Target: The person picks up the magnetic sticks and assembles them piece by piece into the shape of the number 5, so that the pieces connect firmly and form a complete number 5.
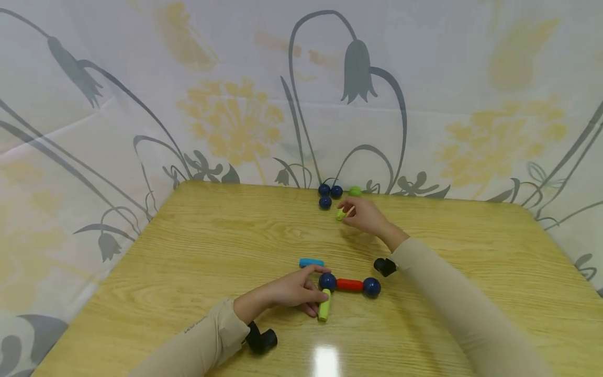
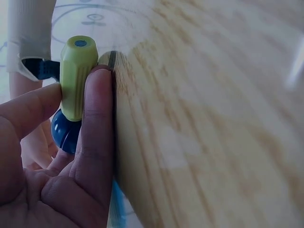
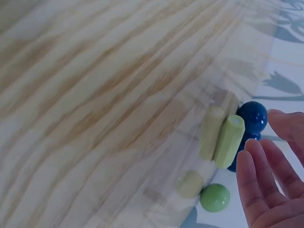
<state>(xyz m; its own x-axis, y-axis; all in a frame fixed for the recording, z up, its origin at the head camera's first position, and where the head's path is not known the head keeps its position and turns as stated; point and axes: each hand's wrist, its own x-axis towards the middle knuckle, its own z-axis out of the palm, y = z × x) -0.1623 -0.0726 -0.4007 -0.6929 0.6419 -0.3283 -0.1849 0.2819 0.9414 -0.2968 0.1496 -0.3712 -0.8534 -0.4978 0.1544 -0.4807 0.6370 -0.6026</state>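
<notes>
My left hand (image 1: pixel 294 290) pinches a yellow-green rod (image 2: pixel 78 80) between thumb and fingers. That rod's far end meets a dark blue ball (image 1: pixel 327 281), and the index finger lies by the ball. From this ball a red rod (image 1: pixel 349 285) runs right to another blue ball (image 1: pixel 371 287). Farther back, my right hand (image 1: pixel 365 215) is at a second yellow-green rod (image 3: pixel 230 141), its thumb and fingers apart in the right wrist view. Whether the fingertips touch this rod I cannot tell. Just behind the left hand lies a light blue rod (image 1: pixel 311 262).
Several dark blue balls, one of them the front ball (image 1: pixel 325 202), sit near the table's back edge. Beside them is a green ball (image 1: pixel 355 191). The wooden table (image 1: pixel 226 235) meets a patterned cloth (image 1: pixel 235 78) behind. Black wrist cameras hang under both sleeves.
</notes>
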